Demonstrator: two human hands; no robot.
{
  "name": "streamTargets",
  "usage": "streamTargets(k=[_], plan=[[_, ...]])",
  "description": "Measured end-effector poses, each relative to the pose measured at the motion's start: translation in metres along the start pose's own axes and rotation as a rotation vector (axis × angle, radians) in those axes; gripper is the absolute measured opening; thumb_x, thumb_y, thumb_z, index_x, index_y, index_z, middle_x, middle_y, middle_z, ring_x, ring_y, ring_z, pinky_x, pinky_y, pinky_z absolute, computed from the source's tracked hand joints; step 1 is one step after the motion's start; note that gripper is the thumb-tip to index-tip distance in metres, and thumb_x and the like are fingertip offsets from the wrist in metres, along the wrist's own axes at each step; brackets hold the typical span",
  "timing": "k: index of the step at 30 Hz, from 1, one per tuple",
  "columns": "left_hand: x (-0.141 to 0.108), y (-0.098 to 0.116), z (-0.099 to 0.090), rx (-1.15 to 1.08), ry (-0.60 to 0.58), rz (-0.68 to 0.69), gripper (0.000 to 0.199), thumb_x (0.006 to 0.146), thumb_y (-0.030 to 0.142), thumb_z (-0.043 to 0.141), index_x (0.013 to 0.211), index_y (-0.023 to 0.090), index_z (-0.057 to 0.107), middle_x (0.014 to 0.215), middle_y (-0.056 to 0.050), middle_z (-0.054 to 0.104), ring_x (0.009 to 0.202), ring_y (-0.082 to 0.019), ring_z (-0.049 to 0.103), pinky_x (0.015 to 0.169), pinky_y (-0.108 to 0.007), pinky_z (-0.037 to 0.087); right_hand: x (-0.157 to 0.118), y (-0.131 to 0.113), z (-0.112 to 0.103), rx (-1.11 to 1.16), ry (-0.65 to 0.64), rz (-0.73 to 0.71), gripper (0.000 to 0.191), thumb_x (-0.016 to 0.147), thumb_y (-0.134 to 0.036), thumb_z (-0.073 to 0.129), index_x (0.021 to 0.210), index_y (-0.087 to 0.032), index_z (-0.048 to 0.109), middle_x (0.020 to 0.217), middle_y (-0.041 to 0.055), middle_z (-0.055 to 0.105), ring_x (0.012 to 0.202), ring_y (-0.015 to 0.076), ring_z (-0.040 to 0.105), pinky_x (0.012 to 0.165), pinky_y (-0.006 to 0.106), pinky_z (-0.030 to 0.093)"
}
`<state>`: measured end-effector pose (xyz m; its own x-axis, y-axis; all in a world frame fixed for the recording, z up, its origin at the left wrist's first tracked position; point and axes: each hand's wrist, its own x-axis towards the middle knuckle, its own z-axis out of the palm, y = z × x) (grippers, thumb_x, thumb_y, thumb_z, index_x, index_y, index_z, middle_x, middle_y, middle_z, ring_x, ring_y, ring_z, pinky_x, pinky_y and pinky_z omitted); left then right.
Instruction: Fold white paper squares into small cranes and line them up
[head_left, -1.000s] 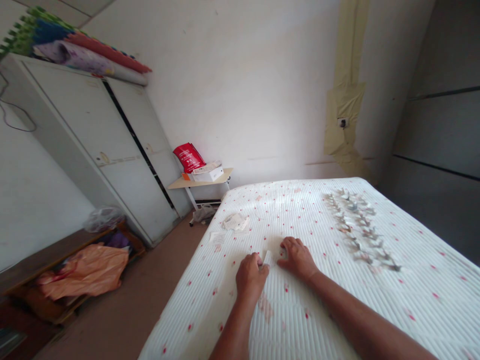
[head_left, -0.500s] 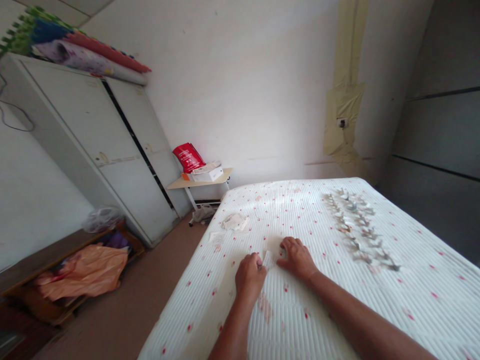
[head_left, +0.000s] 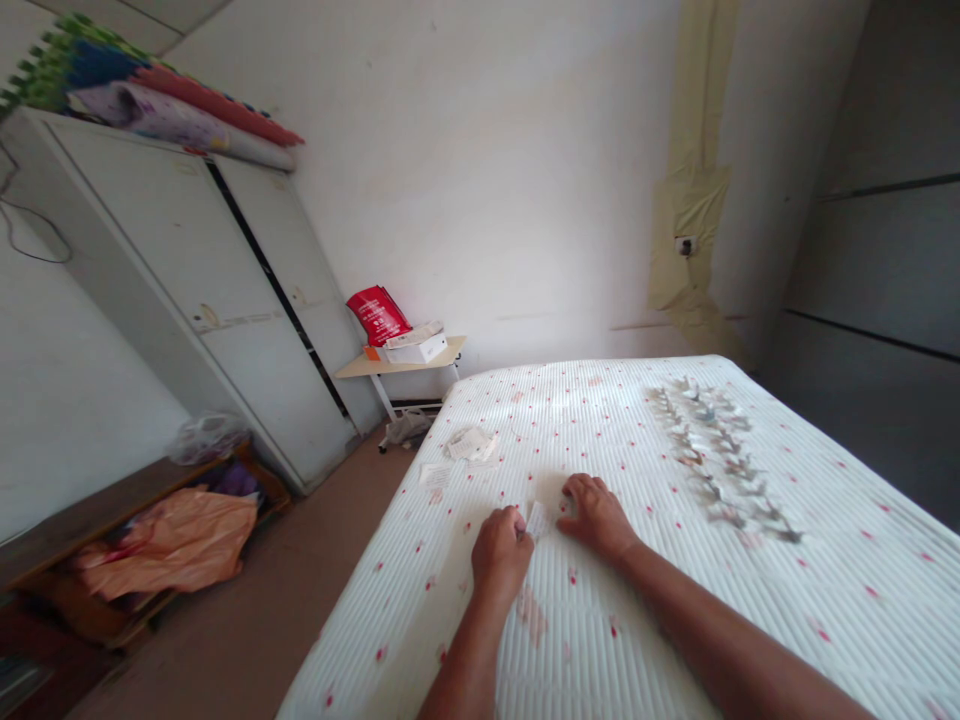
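My left hand [head_left: 501, 550] is closed in a pinch on a small piece of printed paper [head_left: 535, 520], which sticks out to the right of its fingers just above the bed. To the right of the paper, my right hand [head_left: 596, 515] rests low over the bedspread with its thumb and fingers apart and slightly curled, nothing visible between them. Farther off on the left lies a loose pile of printed paper pieces [head_left: 471, 443], with a flat slip [head_left: 435, 475] beside it. Several small folded paper figures [head_left: 724, 455], bird-like in shape, stand in rows on the right.
A white ribbed bedspread [head_left: 600, 640] with red dots covers the bed. Beyond its far left corner is a small table [head_left: 360, 367] bearing a red bag [head_left: 377, 315] and a white box [head_left: 420, 349]. A grey cabinet [head_left: 180, 250] stands left, near an orange cloth or bag [head_left: 176, 540].
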<state>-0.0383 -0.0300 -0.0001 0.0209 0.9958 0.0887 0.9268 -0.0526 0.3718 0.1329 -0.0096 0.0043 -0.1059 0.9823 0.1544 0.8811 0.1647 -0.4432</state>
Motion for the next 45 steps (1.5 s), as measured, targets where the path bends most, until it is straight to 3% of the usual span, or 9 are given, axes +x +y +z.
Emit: streamTargets(k=[22,45], plan=[[-0.001,-0.001,0.002,-0.019,0.024,0.021,0.007,0.07,0.014,0.049,0.073,0.02,0.051,0.079,0.001,0.056,0.077,-0.011,0.051,0.065,-0.02,0.033,0.007,0.015,-0.004,0.1,-0.004,-0.03,0.034,0.06,-0.004,0.05,0.091,-0.012,0.059,0.098,0.0081,0.058,0.093,0.0179,0.05,0.083,0.025,0.038],[-0.009,0.001,-0.001,-0.069,0.047,0.006,0.011,0.072,0.023,0.052,0.083,0.021,0.053,0.083,0.001,0.056,0.082,-0.012,0.051,0.071,-0.021,0.035,0.004,0.021,0.0,0.064,0.017,-0.119,0.03,0.061,-0.003,0.041,0.084,-0.015,0.056,0.094,0.0065,0.057,0.09,0.0173,0.048,0.081,0.025,0.036]])
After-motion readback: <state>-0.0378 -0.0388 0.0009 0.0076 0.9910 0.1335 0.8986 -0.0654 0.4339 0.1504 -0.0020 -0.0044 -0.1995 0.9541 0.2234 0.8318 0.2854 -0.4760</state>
